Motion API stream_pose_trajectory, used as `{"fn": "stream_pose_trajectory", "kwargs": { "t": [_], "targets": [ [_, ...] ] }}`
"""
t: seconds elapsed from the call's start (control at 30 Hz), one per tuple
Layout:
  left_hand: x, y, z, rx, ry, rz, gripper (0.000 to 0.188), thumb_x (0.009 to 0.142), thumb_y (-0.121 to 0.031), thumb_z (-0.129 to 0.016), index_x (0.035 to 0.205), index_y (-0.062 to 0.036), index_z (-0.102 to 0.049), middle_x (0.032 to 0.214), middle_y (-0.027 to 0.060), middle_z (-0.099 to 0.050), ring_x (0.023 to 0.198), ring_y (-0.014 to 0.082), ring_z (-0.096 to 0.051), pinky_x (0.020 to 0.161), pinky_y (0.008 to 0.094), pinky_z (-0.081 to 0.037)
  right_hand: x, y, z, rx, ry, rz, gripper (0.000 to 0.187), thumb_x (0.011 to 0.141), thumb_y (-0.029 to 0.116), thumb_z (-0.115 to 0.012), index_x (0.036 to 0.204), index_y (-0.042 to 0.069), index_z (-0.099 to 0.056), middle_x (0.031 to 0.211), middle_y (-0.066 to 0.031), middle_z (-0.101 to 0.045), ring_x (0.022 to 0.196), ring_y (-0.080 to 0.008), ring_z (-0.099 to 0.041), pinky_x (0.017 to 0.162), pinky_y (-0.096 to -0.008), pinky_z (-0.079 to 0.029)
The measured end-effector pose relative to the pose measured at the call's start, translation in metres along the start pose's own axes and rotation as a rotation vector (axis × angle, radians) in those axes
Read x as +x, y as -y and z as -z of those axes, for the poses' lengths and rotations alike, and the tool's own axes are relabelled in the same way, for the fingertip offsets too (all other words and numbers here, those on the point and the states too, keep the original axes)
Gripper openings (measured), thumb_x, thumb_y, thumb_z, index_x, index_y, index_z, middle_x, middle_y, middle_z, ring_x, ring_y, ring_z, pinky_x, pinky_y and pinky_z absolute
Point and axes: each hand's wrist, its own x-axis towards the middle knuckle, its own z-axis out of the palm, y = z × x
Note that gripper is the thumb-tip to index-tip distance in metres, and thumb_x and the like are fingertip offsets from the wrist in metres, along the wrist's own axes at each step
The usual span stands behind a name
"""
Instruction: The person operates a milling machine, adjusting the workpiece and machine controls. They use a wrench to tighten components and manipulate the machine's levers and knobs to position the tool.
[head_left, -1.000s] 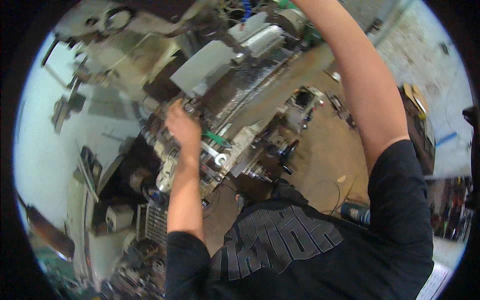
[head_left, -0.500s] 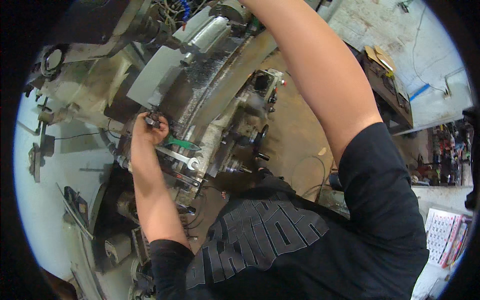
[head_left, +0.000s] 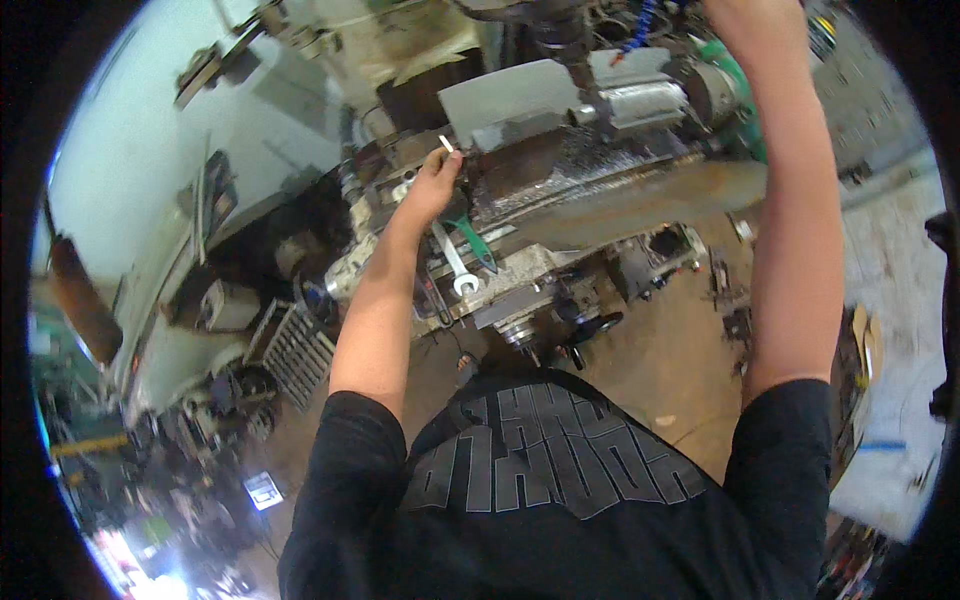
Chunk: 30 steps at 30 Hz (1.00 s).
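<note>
My left hand (head_left: 430, 188) is at the left end of a milling machine's table, its fingers closed around something. A short, bright, stick-like piece (head_left: 446, 144) shows just above the fingertips; what else is in the grip is hidden. Just below that hand lie an open-ended wrench (head_left: 455, 258) and a green-handled tool (head_left: 474, 243) with a pointed end. At the top edge my right hand (head_left: 755, 28) reaches up past the machine's right end, its fingers out of the picture. Between the hands a shiny metal cylinder (head_left: 645, 105) is mounted on the machine beside a round chuck (head_left: 708, 88).
A grey sheet (head_left: 515, 103) stands behind the chip-strewn table. Handwheels and a crank (head_left: 585, 325) jut from its front. A slatted metal grate (head_left: 297, 350) and cluttered machine parts lie to the left; a workbench top (head_left: 895, 400) stands at right.
The view has turned, so the machine now lies more level and further right. My left hand stays at the table's left end; my right hand, previously out of view, now partly shows.
</note>
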Motion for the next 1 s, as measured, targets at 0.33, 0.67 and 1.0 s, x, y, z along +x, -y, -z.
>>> {"fn": "stream_pose_trajectory", "kwargs": {
  "t": [0.33,0.67,1.0],
  "targets": [
    [-0.063,0.052,0.112,0.730,-0.413,0.294,0.038,0.092,-0.034,-0.059,0.110,-0.0029,-0.071,0.104,0.0216,-0.070,0.105,0.0398,-0.063,0.094,0.0494,-0.047,-0.082,0.072,0.028,0.100,-0.070,0.250,0.030,0.086,0.026,-0.067,0.109,0.006,-0.062,0.102,-0.0149,-0.066,0.093,-0.0366,-0.063,0.084,-0.0484,-0.046],
    [0.010,0.048,0.134,0.744,0.023,0.307,0.043,0.092,-0.040,-0.062,0.122,-0.0102,-0.067,0.111,0.0223,-0.070,0.105,0.0350,-0.068,0.091,0.0472,-0.052,-0.320,0.255,-0.107,0.424,1.431,-0.257,0.046,0.092,0.024,-0.063,0.118,-0.009,-0.043,0.097,-0.0290,-0.064,0.089,-0.0405,-0.069,0.074,-0.0429,-0.058],
    [0.048,0.064,0.137,0.808,0.285,0.172,0.043,0.078,-0.030,-0.074,0.107,0.0007,-0.070,0.108,0.0232,-0.070,0.103,0.0380,-0.068,0.089,0.0453,-0.053,-0.326,0.301,-0.126,0.079,1.111,-0.445,0.054,0.083,0.003,-0.059,0.131,-0.011,-0.042,0.099,-0.0273,-0.063,0.082,-0.0383,-0.069,0.072,-0.0428,-0.058]
  ]
}}
